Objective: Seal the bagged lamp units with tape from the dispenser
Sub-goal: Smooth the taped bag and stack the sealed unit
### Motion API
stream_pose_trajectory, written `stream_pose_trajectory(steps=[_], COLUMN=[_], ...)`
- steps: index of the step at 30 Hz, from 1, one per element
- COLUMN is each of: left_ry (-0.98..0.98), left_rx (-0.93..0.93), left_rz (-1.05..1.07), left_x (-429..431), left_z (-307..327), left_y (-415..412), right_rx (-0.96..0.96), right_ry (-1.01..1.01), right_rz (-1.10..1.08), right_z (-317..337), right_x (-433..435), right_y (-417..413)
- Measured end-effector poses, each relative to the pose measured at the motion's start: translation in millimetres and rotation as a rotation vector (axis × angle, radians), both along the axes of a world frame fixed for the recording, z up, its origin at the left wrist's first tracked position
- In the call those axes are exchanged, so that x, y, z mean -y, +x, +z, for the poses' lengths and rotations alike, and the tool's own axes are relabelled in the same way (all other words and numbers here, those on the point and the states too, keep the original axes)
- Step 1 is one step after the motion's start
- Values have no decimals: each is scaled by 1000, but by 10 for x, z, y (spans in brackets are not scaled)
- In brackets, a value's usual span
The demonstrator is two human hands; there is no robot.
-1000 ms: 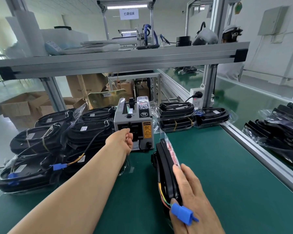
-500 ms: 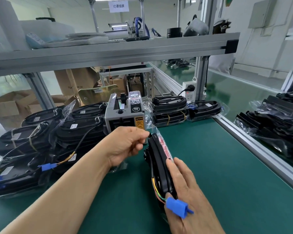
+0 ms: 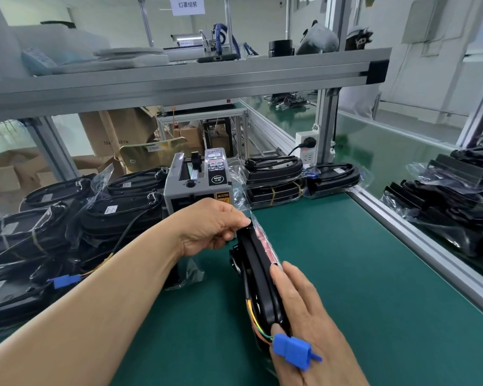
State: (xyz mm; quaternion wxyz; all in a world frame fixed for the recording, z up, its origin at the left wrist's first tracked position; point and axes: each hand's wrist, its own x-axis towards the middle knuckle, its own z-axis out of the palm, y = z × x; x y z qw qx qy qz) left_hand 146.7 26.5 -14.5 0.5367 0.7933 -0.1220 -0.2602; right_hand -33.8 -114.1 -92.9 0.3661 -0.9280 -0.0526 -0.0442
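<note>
Head view: black bagged lamp unit (image 3: 258, 274) stands on edge on the green counter (image 3: 360, 288), long axis running 6 to 12 o'clock, blue connector (image 3: 290, 355) at its 6 o'clock end. Left hand (image 3: 212, 227) pinches the bag's 12 o'clock end; right hand (image 3: 312, 324) lays straight fingers along its 3 o'clock side, thumb hooked over. Grey tape dispenser (image 3: 191, 190) beyond reads "CAUTION", "SEMI".

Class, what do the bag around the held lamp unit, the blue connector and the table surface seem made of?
Bag: thin clear plastic film, glossy creases. Blue connector: probably moulded plastic, matte, sharp edges. Table surface: green mat, perhaps rubber or vinyl, dull sheen.
</note>
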Motion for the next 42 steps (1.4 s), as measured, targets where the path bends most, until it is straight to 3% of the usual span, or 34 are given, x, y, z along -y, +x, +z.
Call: stream_pose_trajectory(steps=[3,6,10,12,16,22,30,34,42], left_ry=[-1,-21,-45,-60,-116,-152,-251,-296,-193], left_rx=[-8,-22,-30,-42,-67,-79,-113,-138,-52], left_rz=[9,11,6,8,20,24,35,17,56], left_x=[-14,-28,-37,-49,-47,-40,-3,38,141], left_z=[-23,-40,-44,-48,-74,-135,-209,-196,-154], left_y=[13,18,25,22,10,-25,-75,-107,-154], right_rx=[4,41,-128,-27,48,56,115,100,112], right_ry=[22,168,293,191,222,626,342,392,448], right_rz=[-25,-2,155,108,18,-253,-291,-303,-263], right_z=[-20,30,290,499,534,385,279,279,242], right_x=[13,17,368,504,489,74,-74,21,177], right_y=[-48,79,214,278,442,775,812,765,738])
